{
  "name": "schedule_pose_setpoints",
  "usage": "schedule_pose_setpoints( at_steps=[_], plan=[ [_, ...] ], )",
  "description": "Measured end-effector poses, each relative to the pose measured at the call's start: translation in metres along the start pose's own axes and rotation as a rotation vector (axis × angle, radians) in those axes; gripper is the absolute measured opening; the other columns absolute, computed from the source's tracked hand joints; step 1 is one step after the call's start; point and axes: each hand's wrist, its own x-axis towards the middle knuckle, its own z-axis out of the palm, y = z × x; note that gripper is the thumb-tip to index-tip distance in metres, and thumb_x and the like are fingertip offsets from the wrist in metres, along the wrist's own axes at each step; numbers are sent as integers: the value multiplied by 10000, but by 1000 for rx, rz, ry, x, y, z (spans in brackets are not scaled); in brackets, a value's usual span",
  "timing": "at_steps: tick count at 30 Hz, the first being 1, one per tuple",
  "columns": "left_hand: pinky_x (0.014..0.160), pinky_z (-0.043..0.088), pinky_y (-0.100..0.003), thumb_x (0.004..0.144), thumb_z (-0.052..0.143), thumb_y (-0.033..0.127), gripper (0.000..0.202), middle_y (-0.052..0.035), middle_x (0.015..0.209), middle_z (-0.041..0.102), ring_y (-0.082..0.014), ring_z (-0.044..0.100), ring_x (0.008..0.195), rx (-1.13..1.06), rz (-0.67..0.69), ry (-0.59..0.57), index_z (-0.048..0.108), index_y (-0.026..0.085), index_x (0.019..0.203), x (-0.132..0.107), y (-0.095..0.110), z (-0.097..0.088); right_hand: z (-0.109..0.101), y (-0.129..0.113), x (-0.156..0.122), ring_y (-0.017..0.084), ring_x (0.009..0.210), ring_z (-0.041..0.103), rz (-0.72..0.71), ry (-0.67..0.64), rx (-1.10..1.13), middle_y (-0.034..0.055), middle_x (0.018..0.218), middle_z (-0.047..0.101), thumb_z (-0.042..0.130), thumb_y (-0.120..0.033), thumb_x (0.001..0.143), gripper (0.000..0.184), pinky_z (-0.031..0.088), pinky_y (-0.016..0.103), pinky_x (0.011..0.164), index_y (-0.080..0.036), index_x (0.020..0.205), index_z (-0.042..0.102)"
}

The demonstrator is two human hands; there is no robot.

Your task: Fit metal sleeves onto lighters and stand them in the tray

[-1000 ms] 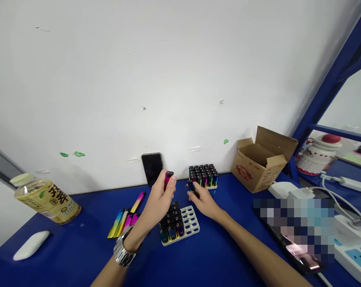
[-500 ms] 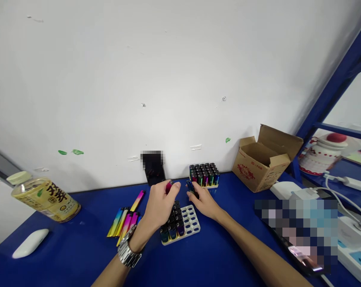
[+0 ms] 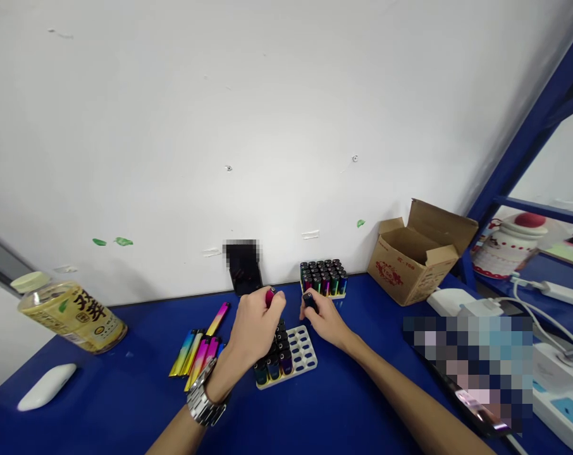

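My left hand, with a metal watch on its wrist, is closed round a pink lighter just above a white slotted tray. The tray's left part is filled with upright dark-capped lighters; its right slots are bare. My right hand pinches a dark lighter over the tray's far right corner. Several loose rainbow-coloured lighters lie on the blue table to the left. A second tray full of lighters stands by the wall.
A dark phone leans on the white wall. A tea bottle and a white mouse lie at left. An open cardboard box, power strips, cables and a blue shelf frame stand at right.
My left hand has come down from chest height to just above the tray with the pink lighter. My right hand has turned its dark lighter slightly and shifted a little right.
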Motion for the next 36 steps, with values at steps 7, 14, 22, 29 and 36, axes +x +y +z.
schedule_pose_setpoints(
  at_steps=[7, 14, 22, 29, 36],
  plan=[
    [487, 242, -249, 774, 499, 328, 157, 36, 545, 489, -144, 450, 483, 232, 15, -179, 394, 230, 709, -1, 3, 0, 1, -41, 5, 115, 532, 445, -117, 111, 171, -39, 585, 492, 605, -328, 765, 159, 378, 249, 526, -179, 817, 604],
    [530, 310, -270, 812, 439, 258, 149, 19, 642, 545, -187, 535, 584, 137, 136, -358, 445, 220, 956, -4, 6, -8, -6, -63, 7, 172, 714, 576, -211, 114, 45, 32, 752, 649, 605, -352, 818, 184, 490, 309, 697, -179, 825, 667],
    [628, 417, -281, 682, 403, 216, 108, -60, 1073, 601, -165, 538, 776, -302, -98, 2, 465, 199, 770, 43, -56, -30, -35, -30, 14, 160, 613, 554, -88, 196, 67, 26, 704, 588, 648, -454, 778, 276, 483, 276, 515, -179, 796, 661],
    [576, 408, -254, 598, 429, 218, 217, -72, 1319, 461, -104, 511, 680, -463, -89, 120, 480, 193, 808, 55, -85, -29, -31, -12, 14, 195, 721, 603, -101, 81, -39, 49, 743, 669, 640, -376, 787, 221, 492, 343, 713, -159, 797, 679],
    [528, 387, -229, 595, 444, 194, 150, -66, 1161, 542, -94, 497, 655, -505, -24, 167, 517, 169, 724, 53, -77, -32, -29, -17, 11, 208, 751, 636, -184, -108, -186, 83, 811, 704, 610, -304, 820, 165, 482, 329, 713, -158, 810, 685]
  ],
)
